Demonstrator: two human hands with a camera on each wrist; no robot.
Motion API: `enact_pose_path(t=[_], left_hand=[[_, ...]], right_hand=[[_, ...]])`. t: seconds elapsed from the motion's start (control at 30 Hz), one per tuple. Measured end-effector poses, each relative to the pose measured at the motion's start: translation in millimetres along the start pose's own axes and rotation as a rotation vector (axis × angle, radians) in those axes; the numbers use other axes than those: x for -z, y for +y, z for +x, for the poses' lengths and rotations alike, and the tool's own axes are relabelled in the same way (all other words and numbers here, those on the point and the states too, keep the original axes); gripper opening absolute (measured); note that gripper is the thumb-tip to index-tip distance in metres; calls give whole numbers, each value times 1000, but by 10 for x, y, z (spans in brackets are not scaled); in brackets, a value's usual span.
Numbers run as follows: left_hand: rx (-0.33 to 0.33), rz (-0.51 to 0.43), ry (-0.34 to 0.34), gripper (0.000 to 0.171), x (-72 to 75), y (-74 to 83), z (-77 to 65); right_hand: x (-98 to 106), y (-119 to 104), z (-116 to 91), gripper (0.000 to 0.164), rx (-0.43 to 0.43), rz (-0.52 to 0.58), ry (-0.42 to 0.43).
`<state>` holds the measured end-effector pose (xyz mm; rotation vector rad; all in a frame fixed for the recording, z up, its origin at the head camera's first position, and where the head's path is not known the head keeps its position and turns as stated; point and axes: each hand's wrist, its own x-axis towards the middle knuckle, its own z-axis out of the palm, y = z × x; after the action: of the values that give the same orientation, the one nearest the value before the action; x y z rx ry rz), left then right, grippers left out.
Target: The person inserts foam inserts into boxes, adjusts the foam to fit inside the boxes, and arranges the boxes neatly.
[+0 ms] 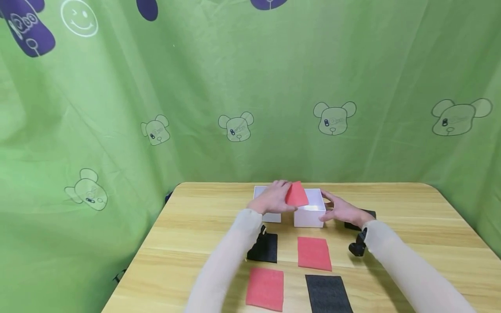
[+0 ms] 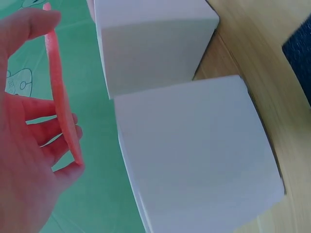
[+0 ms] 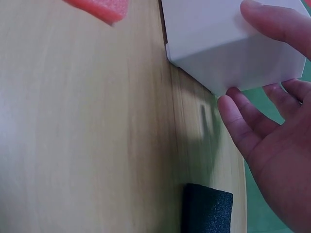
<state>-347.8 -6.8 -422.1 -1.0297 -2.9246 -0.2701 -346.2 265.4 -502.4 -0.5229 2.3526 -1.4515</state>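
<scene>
My left hand [image 1: 274,200] pinches a red foam sheet [image 1: 298,195] by its edges, thumb on one side and fingers on the other. In the head view that sheet overlaps the opening of the right-hand white box [image 1: 308,218]. The left wrist view has the sheet [image 2: 63,99] edge-on, beside the outer walls of both boxes. My right hand [image 1: 343,211] grips the right-hand box at its right side, with the thumb on the front wall and fingers round the corner. A second white box [image 1: 272,218] stands to the left, partly behind my left hand.
On the wooden table [image 1: 211,208] lie a black sheet [image 1: 267,248], a red sheet [image 1: 314,253], another red sheet [image 1: 265,288] and another black one [image 1: 328,293]. A further black piece [image 1: 369,213] lies by my right wrist. A green curtain [image 1: 274,152] hangs behind.
</scene>
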Motion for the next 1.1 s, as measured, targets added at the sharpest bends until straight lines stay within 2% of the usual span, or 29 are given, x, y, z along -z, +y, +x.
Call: enact_pose_path(t=[0.23, 0.37, 0.7, 1.1], left_hand=[[7, 28, -27, 80, -53, 77, 89], [-10, 72, -45, 81, -102, 101, 137], [-46, 95, -43, 81, -238, 141, 285], [-42, 50, -65, 84, -297, 226, 406]], right_hand=[[-5, -4, 7, 109, 13, 26, -11], [-2, 4, 8, 109, 12, 33, -13], [27, -18, 1, 107, 22, 23, -35], [27, -13, 9, 107, 35, 26, -40]])
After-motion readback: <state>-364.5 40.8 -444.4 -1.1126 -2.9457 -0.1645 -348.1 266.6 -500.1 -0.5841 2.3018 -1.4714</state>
